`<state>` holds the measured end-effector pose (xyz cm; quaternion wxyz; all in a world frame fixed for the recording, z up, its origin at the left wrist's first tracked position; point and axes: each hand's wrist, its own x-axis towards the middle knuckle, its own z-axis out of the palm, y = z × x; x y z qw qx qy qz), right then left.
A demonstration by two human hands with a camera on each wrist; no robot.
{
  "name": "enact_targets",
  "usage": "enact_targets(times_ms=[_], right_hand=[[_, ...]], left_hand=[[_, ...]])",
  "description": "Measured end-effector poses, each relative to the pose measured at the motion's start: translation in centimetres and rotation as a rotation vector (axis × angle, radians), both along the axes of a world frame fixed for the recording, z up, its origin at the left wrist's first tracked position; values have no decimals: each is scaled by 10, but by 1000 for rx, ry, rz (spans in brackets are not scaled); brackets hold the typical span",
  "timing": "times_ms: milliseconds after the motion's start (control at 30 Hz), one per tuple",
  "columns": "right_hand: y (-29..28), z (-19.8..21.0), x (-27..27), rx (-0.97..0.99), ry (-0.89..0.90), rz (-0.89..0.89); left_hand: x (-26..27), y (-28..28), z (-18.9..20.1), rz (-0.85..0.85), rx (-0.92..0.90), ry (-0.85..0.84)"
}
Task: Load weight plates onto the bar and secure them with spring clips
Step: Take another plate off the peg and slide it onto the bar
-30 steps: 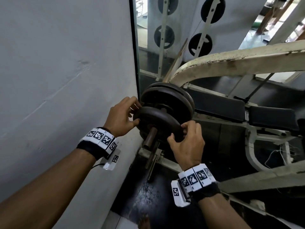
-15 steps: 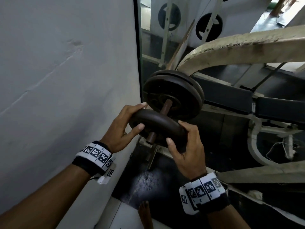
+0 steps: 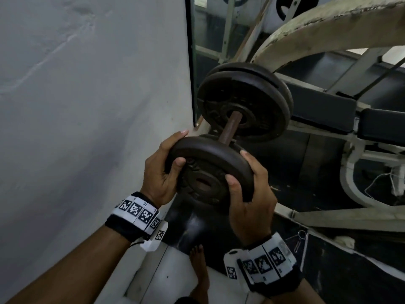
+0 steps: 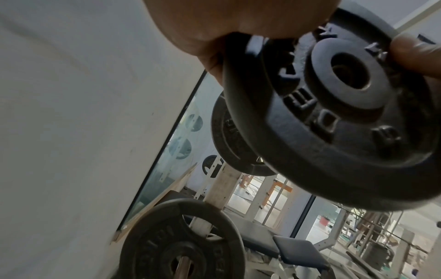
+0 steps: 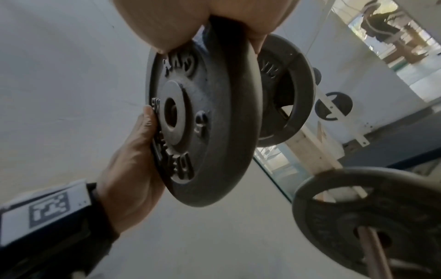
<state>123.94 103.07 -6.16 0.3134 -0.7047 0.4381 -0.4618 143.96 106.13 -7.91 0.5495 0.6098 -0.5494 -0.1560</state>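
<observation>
Head view: a small weight plate point(image 3: 211, 174) is gripped at its rim by the left hand point(image 3: 161, 174) and right hand point(image 3: 252, 194). Beyond the hands, the bar point(image 3: 230, 128) end points toward them, its axis running away into two loaded plates point(image 3: 243, 102); both hands are judged equally near, the plate's hole lying just below the bar tip

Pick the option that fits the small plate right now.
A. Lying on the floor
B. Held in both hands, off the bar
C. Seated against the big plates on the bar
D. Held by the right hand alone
B: the left hand and right hand grip the small plate, its centre hole empty, short of the bar end.
</observation>
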Motion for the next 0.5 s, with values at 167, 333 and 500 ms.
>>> enact_targets(times_ms=[167, 333, 500], right_hand=[[44, 2, -9, 110, -20, -20], [56, 14, -44, 128, -130, -12], [58, 51, -110, 52, -172, -90]], left_hand=[[-15, 51, 13, 47, 54, -2], [-52, 73, 37, 24, 90, 56], [-112, 58, 74, -86, 46, 103]])
